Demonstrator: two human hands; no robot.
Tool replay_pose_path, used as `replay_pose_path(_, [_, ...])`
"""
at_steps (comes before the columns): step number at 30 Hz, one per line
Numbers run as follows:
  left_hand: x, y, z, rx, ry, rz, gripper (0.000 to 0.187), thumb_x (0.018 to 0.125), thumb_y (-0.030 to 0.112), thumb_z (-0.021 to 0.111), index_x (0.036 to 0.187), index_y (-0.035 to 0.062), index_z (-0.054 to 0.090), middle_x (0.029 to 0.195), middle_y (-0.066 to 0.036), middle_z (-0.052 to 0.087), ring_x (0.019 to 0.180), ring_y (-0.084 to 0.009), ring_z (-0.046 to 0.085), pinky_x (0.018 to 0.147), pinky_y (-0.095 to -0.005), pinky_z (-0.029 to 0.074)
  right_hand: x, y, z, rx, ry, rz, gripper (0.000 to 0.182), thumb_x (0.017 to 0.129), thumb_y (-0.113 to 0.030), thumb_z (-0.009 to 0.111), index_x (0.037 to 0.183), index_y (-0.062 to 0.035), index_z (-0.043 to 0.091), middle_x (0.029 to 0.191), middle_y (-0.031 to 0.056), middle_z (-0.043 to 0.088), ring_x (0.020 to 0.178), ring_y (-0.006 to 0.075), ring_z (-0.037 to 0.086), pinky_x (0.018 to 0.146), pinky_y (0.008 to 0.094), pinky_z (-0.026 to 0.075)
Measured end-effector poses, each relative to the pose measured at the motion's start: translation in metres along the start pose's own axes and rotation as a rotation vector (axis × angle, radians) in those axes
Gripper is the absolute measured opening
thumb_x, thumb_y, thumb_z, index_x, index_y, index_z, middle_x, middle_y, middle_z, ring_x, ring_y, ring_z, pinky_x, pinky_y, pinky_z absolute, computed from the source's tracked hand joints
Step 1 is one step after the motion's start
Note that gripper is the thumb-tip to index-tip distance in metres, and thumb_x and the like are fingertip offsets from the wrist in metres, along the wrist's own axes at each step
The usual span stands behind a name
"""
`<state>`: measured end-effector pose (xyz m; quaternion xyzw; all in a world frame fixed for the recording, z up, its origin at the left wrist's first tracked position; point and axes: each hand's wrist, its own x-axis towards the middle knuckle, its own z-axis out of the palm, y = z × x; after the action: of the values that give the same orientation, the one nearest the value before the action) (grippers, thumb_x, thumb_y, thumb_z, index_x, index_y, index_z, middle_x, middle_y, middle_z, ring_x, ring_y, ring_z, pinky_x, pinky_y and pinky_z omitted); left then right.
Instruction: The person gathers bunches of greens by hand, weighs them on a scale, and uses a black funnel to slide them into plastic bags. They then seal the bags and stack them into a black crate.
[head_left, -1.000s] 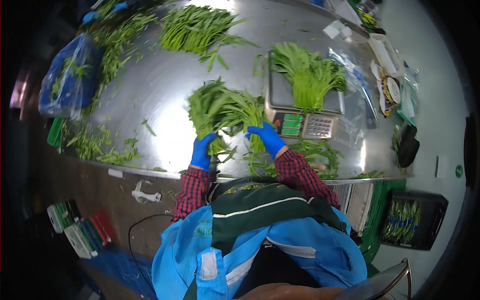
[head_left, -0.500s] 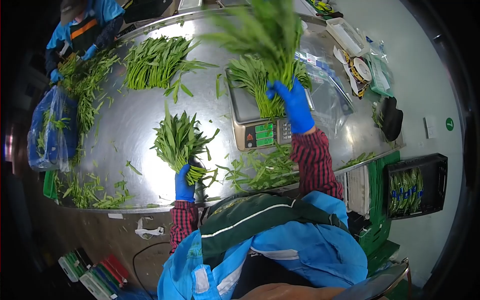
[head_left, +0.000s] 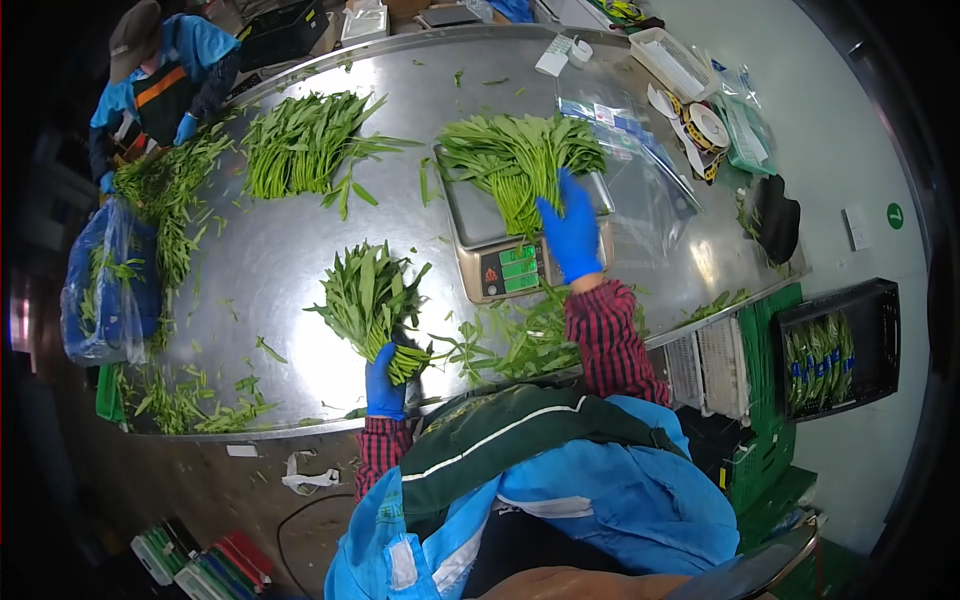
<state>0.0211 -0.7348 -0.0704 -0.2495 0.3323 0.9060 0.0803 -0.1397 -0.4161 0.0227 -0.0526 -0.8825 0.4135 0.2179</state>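
Observation:
My left hand (head_left: 385, 385), in a blue glove, is closed round the stems of a bunch of leafy greens (head_left: 368, 290) at the front of the metal table. My right hand (head_left: 572, 228), also gloved in blue, is at the right edge of a pile of greens (head_left: 520, 165) on a scale (head_left: 480, 268). Its fingers are partly spread against the stems and hold no separate bunch. The scale's green displays face me.
Another heap of greens (head_left: 305, 145) lies at the back left of the table (head_left: 270, 240). Loose leaves (head_left: 525, 335) lie near the front edge. A co-worker (head_left: 165, 75) stands back left by a blue bag (head_left: 110, 290). Plastic bags (head_left: 640, 190) are right of the scale.
The bunch that my right hand held raised above the scale now rests on the pile there. The fingers of that hand have loosened. My left hand still holds its bunch.

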Motion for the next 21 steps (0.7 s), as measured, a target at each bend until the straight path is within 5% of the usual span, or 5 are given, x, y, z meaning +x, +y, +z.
replay_pose_path(4, [-0.006,-0.012,0.007,0.076,-0.054,0.036,0.026,0.087,0.011,0.056,0.111,0.0031,0.052,0.094,-0.006,0.062,0.081,-0.0175,0.063,0.071,-0.03,0.052,-0.091,-0.023,0.048,0.397,-0.767,0.266,0.032,0.086,-0.031,0.058,0.101,-0.004,0.065,0.09,0.012,0.067,0.084,0.0204,0.064,0.075,0.0317,0.048])
replay_pose_path(7, [-0.014,-0.025,0.012,0.099,-0.053,0.024,0.029,0.088,0.012,0.055,0.115,0.0008,0.052,0.103,-0.008,0.061,0.094,-0.0176,0.06,0.079,-0.0298,0.05,-0.154,-0.043,0.074,0.245,-1.207,0.139,0.037,0.084,-0.03,0.061,0.108,-0.0023,0.062,0.093,0.0115,0.067,0.083,0.0214,0.064,0.075,0.0336,0.049])
replay_pose_path(10, [-0.031,-0.028,0.016,0.156,-0.063,-0.013,0.031,0.088,0.013,0.055,0.116,-0.0009,0.052,0.106,-0.01,0.061,0.092,-0.0181,0.061,0.079,-0.03,0.05,-0.165,-0.042,0.085,-0.009,-1.271,-0.166,0.033,0.082,-0.029,0.061,0.101,-0.0022,0.063,0.085,0.0139,0.066,0.078,0.0229,0.064,0.073,0.034,0.049])
replay_pose_path(13, [-0.04,-0.034,0.003,0.239,-0.054,0.005,0.031,0.088,0.014,0.055,0.115,-0.0013,0.052,0.103,-0.01,0.062,0.09,-0.0187,0.062,0.077,-0.0301,0.05,-0.165,-0.046,0.069,0.15,-1.235,0.198,0.027,0.082,-0.026,0.06,0.095,-0.0022,0.063,0.08,0.016,0.065,0.075,0.026,0.064,0.072,0.0362,0.049])
replay_pose_path(21, [-0.05,-0.062,0.002,0.155,0.007,-0.076,0.033,0.083,0.007,0.061,0.115,0.0003,0.053,0.103,-0.008,0.061,0.09,-0.0182,0.06,0.079,-0.0297,0.049,-0.206,-0.034,0.064,0.012,-1.157,-0.103,0.033,0.084,-0.03,0.053,0.106,-0.0066,0.059,0.098,0.0201,0.062,0.092,0.0362,0.059,0.08,0.042,0.047])
